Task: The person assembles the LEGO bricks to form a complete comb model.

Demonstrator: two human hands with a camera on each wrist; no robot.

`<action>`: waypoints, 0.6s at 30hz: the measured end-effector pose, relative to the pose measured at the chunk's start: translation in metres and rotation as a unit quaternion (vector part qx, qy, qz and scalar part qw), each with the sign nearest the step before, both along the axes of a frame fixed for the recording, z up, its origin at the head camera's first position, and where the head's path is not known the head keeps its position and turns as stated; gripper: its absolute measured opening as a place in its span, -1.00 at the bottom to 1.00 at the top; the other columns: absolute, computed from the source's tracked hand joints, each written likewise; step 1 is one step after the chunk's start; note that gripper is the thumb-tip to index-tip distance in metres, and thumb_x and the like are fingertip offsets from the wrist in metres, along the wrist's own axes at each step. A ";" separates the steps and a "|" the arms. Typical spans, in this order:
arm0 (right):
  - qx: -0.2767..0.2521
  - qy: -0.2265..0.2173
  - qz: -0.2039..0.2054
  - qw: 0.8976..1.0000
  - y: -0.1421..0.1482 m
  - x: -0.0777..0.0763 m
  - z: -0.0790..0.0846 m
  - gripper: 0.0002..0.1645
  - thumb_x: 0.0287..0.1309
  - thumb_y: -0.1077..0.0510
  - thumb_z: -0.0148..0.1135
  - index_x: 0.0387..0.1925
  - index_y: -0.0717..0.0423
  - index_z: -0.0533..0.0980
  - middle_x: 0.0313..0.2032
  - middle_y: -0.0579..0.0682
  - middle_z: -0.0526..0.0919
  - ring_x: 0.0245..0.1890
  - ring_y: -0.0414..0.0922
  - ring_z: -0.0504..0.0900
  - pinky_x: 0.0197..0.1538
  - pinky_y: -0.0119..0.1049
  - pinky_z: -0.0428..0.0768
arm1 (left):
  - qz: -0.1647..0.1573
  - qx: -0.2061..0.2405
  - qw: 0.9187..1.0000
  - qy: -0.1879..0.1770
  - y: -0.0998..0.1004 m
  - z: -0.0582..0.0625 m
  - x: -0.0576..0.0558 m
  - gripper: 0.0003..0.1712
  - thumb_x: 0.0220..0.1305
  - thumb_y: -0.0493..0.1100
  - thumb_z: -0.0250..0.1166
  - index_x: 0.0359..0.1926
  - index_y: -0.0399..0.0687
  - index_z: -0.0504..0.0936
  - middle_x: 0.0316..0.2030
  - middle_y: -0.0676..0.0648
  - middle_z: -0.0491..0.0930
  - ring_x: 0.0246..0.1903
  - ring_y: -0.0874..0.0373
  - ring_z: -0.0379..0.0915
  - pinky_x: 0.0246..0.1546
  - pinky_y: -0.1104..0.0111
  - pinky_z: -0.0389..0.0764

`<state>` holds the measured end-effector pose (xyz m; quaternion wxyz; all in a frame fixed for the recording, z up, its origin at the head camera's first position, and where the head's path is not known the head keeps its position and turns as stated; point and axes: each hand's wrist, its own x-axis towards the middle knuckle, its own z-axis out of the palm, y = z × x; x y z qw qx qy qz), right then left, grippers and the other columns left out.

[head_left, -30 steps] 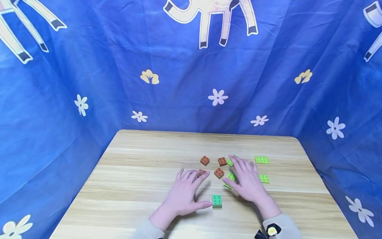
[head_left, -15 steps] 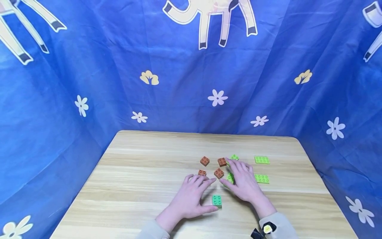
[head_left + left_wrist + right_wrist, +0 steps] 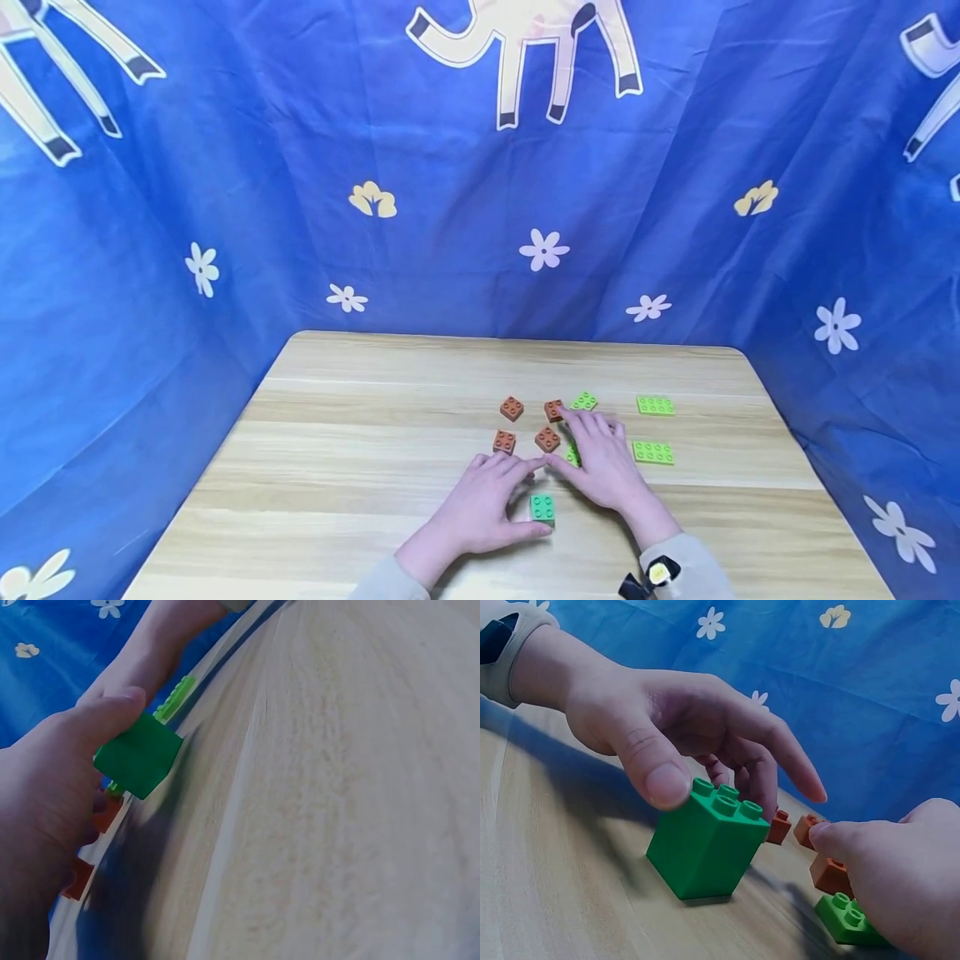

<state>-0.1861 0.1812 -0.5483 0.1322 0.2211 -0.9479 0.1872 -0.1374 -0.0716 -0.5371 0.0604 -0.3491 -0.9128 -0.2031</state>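
Observation:
A tall green building block point(image 3: 542, 508) stands upright near the front of the table. My left hand point(image 3: 487, 504) spreads loosely beside it, thumb along its near edge and fingers beyond it. In the right wrist view, that thumb overlaps the top edge of the green block point(image 3: 709, 844); whether it touches cannot be told. My right hand point(image 3: 600, 462) hovers over lime-green bricks, partly hiding one lime brick point(image 3: 572, 457). Its index fingertip overlaps the edge of a brown brick point(image 3: 553, 409), and its thumb lies near another brown brick point(image 3: 547, 439). The two hands nearly meet at the fingertips.
Two more brown bricks, one farther back point(image 3: 512, 407) and one nearer point(image 3: 504, 442), lie left of my right hand. Lime-green bricks point(image 3: 584, 402) lie beyond it. Two lime-green plates point(image 3: 656, 405) are to its right. A blue patterned cloth point(image 3: 450, 267) surrounds the wooden table point(image 3: 360, 417).
My left hand has shifted right and nearer, its thumb sliding along the green block's near side. My right hand has moved left, uncovering the lime-green plates and a far lime brick.

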 end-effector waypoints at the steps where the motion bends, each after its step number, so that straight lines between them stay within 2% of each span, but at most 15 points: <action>1: 0.003 0.000 0.000 1.000 0.000 0.000 -0.001 0.05 0.34 -0.57 0.11 0.56 0.02 0.33 0.33 0.06 0.53 0.28 0.09 0.49 0.29 0.25 0.28 | 0.001 0.000 1.000 -0.004 0.001 0.000 0.000 0.11 0.19 0.65 0.26 0.63 0.30 0.26 0.26 0.17 0.59 0.29 0.10 0.45 0.33 -0.10 0.40; 5: 0.008 -0.005 -0.002 1.000 -0.002 -0.002 -0.002 0.01 0.34 -0.55 0.13 0.54 0.01 0.37 0.31 0.04 0.55 0.24 0.05 0.49 0.24 0.19 0.30 | 0.004 0.001 1.000 -0.020 0.003 0.001 0.000 0.09 0.19 0.62 0.29 0.61 0.29 0.29 0.28 0.15 0.59 0.31 0.04 0.46 0.36 -0.20 0.35; 8: 0.002 -0.009 0.001 1.000 -0.004 -0.003 -0.003 -0.04 0.34 -0.49 0.23 0.51 0.01 0.40 0.27 0.03 0.56 0.20 0.04 0.49 0.20 0.16 0.30 | 0.006 0.000 0.999 -0.031 0.005 0.001 0.000 0.04 0.19 0.60 0.31 0.56 0.27 0.38 0.28 0.13 0.61 0.31 0.03 0.47 0.35 -0.26 0.33; 12: -0.008 -0.010 0.002 1.000 -0.007 -0.004 -0.005 -0.10 0.31 -0.40 0.33 0.47 0.02 0.45 0.21 0.02 0.58 0.16 0.04 0.50 0.16 0.14 0.30 | 0.007 0.000 0.999 -0.035 0.007 -0.001 0.000 -0.06 0.19 0.58 0.33 0.44 0.23 0.53 0.23 0.15 0.64 0.25 0.10 0.49 0.33 -0.23 0.38; 18: -0.019 -0.006 -0.003 1.000 -0.011 -0.006 -0.010 -0.16 0.31 -0.37 0.36 0.39 0.05 0.51 0.16 0.01 0.60 0.10 0.03 0.51 0.06 0.07 0.31 | 0.000 0.019 0.999 -0.035 0.008 -0.002 0.001 -0.20 0.20 0.54 0.38 0.29 0.23 0.66 0.13 0.22 0.67 0.14 0.24 0.52 0.30 -0.17 0.44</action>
